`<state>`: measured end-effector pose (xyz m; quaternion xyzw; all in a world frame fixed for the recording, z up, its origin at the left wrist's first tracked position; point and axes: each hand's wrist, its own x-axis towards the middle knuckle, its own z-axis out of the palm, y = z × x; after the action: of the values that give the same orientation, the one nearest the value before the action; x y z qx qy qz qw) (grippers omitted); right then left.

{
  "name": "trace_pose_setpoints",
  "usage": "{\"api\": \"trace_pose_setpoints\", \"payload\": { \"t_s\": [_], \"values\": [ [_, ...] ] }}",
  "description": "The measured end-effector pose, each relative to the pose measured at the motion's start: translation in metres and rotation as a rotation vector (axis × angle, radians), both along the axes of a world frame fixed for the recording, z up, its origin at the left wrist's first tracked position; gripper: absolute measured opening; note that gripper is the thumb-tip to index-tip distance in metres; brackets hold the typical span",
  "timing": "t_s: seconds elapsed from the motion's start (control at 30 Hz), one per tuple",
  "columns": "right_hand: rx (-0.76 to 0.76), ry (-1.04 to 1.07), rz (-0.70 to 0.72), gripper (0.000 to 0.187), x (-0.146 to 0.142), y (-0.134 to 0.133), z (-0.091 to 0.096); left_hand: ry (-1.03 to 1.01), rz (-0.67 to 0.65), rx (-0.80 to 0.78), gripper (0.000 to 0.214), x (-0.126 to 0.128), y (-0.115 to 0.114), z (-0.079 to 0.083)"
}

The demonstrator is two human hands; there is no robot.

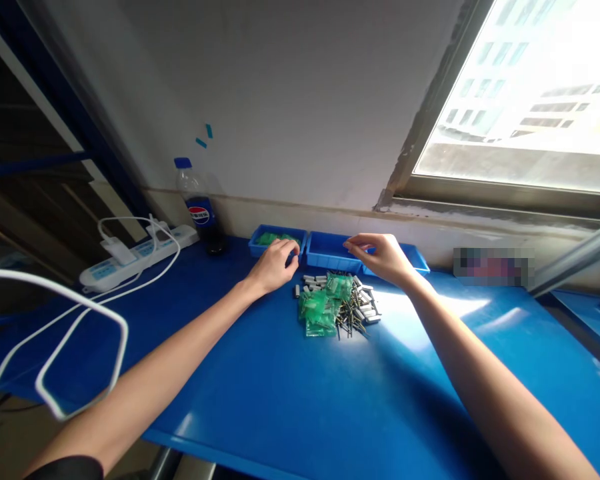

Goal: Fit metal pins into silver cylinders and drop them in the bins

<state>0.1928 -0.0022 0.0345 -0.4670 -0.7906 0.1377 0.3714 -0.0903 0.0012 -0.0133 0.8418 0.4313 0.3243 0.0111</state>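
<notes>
Left: a blue tray (258,251) holding green packets lies just behind the left hand (276,265), whose fingers curl toward the thumb; whether they pinch anything cannot be told. The forearm reaches obliquely inward from lower left. Centre: a pile of green sachets (320,313), screws (349,319) and metal cylinders (373,319) lies on the table (290,393), between and nearer than both hands. Right: the right hand (384,255), fingertips drawn close together, contents indiscernible, hovers at the middle tray (330,261), forearm slanting from lower right.

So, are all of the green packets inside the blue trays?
No, several green packets lie on the blue table, in front of the trays.
</notes>
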Motion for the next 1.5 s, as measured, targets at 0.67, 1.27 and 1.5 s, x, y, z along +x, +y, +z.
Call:
{"api": "trace_pose_setpoints", "payload": {
  "t_s": [0.67,1.27,1.5],
  "values": [
    [-0.201,-0.343,0.179,0.016,-0.001,-0.020,0.006,0.427,-0.378,-0.530,0.017,0.029,-0.030,0.066],
    [-0.300,-0.197,0.306,0.032,-0.039,-0.028,-0.011,0.379,-0.245,-0.622,0.055,-0.003,-0.001,0.070],
    [-0.275,-0.190,0.291,0.027,-0.037,-0.030,-0.007,0.390,-0.305,-0.671,0.055,0.001,0.007,0.049]
  ]
}}
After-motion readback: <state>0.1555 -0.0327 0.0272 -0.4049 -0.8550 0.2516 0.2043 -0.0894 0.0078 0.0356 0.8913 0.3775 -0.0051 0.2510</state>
